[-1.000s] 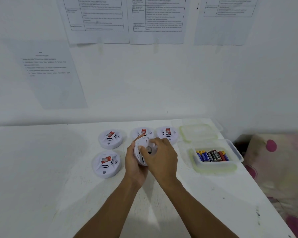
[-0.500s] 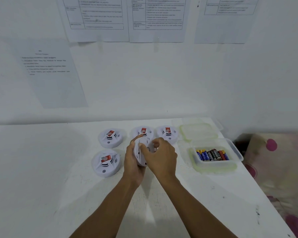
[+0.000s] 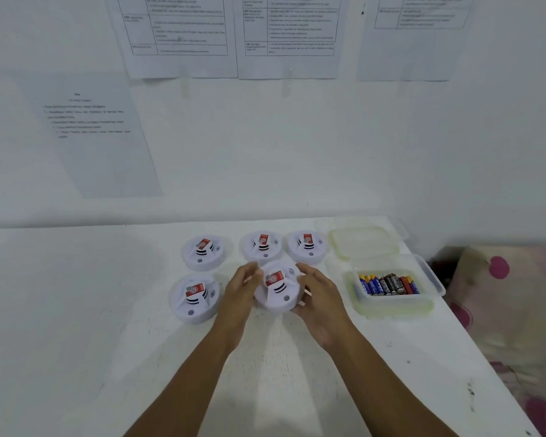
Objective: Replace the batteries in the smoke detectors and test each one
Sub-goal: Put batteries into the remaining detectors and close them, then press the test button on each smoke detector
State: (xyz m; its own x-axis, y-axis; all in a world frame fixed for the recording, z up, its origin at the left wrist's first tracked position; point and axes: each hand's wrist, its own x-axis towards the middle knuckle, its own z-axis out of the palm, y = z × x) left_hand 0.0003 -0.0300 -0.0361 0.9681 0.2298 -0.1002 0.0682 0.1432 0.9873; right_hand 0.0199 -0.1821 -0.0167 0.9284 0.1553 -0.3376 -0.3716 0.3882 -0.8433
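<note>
- Head view: a white smoke detector [image 3: 278, 287] is being cradled between both hands just above the white worktop [image 3: 76, 310], a little in from the far edge and right of the middle.
- The left hand [image 3: 241, 287] is being held against the detector's left side with fingers spread; the right hand [image 3: 319, 294] is being curled round its right and near rim. Whether either hand is truly gripping cannot be told.
- Three more detectors are being kept in a row along the far edge: one at the left [image 3: 203, 252], one in the middle [image 3: 262, 246], one at the right [image 3: 306, 246]. A fifth [image 3: 194, 298] is being kept nearer, just left of the left hand.
- A clear tub of batteries [image 3: 390, 283] is being kept near the right edge, with its lid [image 3: 363, 241] lying behind it in the far right corner.
- The near half of the worktop and its whole left side are being left bare, apart from the two forearms crossing the near edge.
- Printed sheets [image 3: 101, 137] are being displayed on the wall behind the far edge.
</note>
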